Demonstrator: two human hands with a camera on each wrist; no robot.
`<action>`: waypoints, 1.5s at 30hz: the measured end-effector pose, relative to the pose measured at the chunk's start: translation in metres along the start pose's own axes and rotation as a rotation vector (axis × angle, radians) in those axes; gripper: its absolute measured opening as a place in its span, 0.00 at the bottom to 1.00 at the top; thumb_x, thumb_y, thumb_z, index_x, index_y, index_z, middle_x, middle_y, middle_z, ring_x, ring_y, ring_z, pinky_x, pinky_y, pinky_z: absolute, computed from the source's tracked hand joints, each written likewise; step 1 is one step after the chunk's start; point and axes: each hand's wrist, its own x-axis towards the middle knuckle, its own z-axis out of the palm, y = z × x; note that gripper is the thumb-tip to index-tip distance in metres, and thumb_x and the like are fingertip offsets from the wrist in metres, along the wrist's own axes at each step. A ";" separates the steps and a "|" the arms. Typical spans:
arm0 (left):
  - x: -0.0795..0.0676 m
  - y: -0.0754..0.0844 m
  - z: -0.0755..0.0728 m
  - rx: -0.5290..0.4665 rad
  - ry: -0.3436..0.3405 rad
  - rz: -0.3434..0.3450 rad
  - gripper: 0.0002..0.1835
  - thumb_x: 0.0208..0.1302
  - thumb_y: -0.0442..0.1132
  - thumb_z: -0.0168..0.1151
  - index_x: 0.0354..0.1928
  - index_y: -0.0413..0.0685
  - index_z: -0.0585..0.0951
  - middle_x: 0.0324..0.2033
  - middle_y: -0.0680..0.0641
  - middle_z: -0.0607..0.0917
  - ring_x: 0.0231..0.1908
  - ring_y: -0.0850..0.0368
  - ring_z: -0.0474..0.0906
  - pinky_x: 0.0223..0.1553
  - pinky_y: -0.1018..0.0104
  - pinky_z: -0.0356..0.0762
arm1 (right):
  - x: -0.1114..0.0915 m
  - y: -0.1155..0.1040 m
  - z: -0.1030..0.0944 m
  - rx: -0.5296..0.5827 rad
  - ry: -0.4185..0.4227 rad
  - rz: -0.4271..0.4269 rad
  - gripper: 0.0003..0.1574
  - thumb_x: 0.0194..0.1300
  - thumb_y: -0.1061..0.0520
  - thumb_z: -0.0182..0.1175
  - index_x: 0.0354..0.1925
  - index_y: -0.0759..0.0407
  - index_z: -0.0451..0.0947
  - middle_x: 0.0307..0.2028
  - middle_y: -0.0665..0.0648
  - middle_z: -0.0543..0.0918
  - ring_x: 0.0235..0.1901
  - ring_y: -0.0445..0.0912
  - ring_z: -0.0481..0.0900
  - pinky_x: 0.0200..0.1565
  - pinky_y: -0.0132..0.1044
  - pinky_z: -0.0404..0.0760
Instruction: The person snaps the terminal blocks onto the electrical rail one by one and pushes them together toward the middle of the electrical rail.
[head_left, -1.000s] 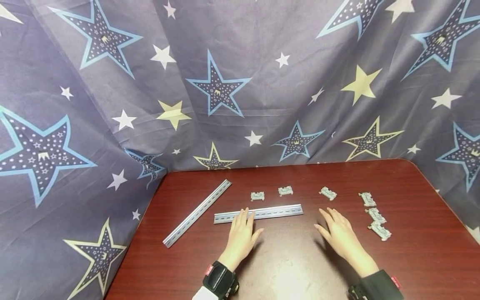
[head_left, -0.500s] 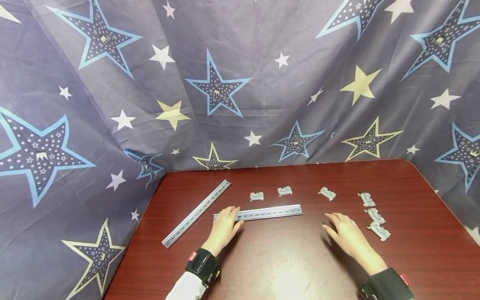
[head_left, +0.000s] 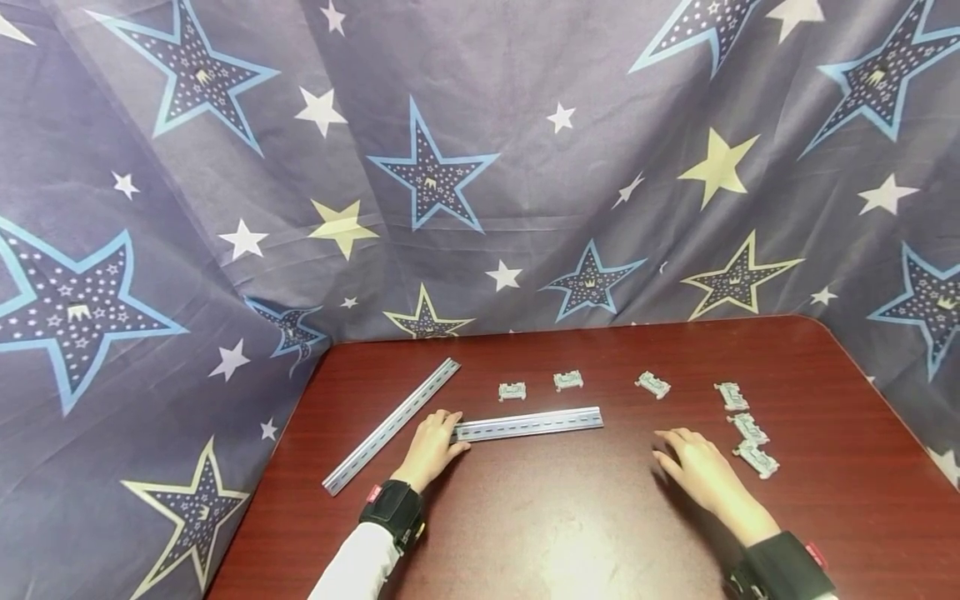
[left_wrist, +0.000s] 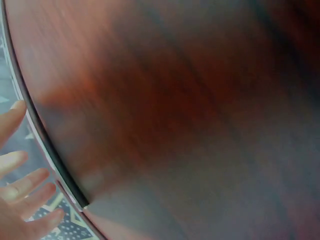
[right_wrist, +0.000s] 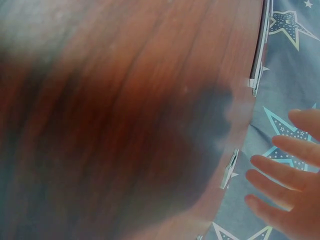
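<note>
My left hand (head_left: 429, 450) is over the left end of a slotted metal DIN rail (head_left: 532, 424) lying crosswise on the table, and covers that end in the head view. Its thumb is on the near side, its fingertips at the far side. From the left wrist, the fingers (left_wrist: 30, 187) look spread and fairly straight beside the rail (left_wrist: 55, 155); firm contact cannot be made out. My right hand (head_left: 705, 475) hovers over the table with loosely spread fingers (right_wrist: 285, 172) and holds nothing. It is nearest to several pale terminal blocks (head_left: 756, 459) on the right.
A second DIN rail (head_left: 390, 427) lies slanted at the left of the red-brown table (head_left: 570, 500). Further terminal blocks, one left of centre (head_left: 512, 391), one beside it (head_left: 568, 380) and one farther right (head_left: 652, 384), lie behind the crosswise rail. A star-patterned curtain (head_left: 480, 275) hangs behind the table.
My left hand has slid left along the crosswise rail, from above its middle-left to its left end. My right hand has shifted slightly right and nearer. The rails and blocks stay put.
</note>
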 end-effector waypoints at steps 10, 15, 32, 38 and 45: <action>-0.001 -0.007 0.004 -0.066 -0.018 -0.034 0.25 0.43 0.40 0.68 0.45 0.34 0.76 0.35 0.40 0.74 0.36 0.44 0.72 0.35 0.52 0.70 | -0.001 0.004 0.002 0.001 -0.018 0.015 0.18 0.54 0.58 0.59 0.43 0.67 0.75 0.37 0.64 0.78 0.41 0.60 0.74 0.42 0.54 0.68; 0.001 -0.009 0.003 -0.064 -0.045 -0.029 0.22 0.44 0.40 0.67 0.43 0.37 0.79 0.33 0.42 0.72 0.34 0.47 0.70 0.32 0.54 0.69 | 0.000 0.005 0.002 0.004 -0.020 0.020 0.18 0.54 0.58 0.59 0.42 0.67 0.75 0.37 0.63 0.78 0.40 0.59 0.74 0.42 0.54 0.68; 0.008 -0.010 0.000 -0.106 -0.126 -0.043 0.16 0.44 0.39 0.67 0.39 0.43 0.80 0.30 0.46 0.71 0.33 0.49 0.68 0.32 0.55 0.66 | 0.005 0.006 0.001 0.011 -0.027 -0.003 0.17 0.54 0.58 0.59 0.42 0.67 0.76 0.38 0.63 0.78 0.41 0.60 0.74 0.42 0.54 0.69; 0.009 -0.009 -0.001 -0.123 -0.140 -0.024 0.16 0.45 0.39 0.67 0.39 0.42 0.80 0.30 0.46 0.70 0.33 0.49 0.68 0.33 0.55 0.66 | 0.012 0.004 0.002 0.011 -0.042 -0.019 0.17 0.55 0.58 0.59 0.41 0.67 0.76 0.37 0.63 0.78 0.40 0.60 0.75 0.42 0.53 0.69; 0.009 -0.007 -0.001 -0.134 -0.159 -0.006 0.17 0.46 0.38 0.66 0.40 0.41 0.80 0.30 0.46 0.70 0.34 0.49 0.67 0.34 0.54 0.66 | 0.021 0.001 0.005 -0.024 -0.062 -0.059 0.17 0.53 0.58 0.60 0.40 0.67 0.76 0.36 0.63 0.78 0.39 0.59 0.75 0.41 0.53 0.70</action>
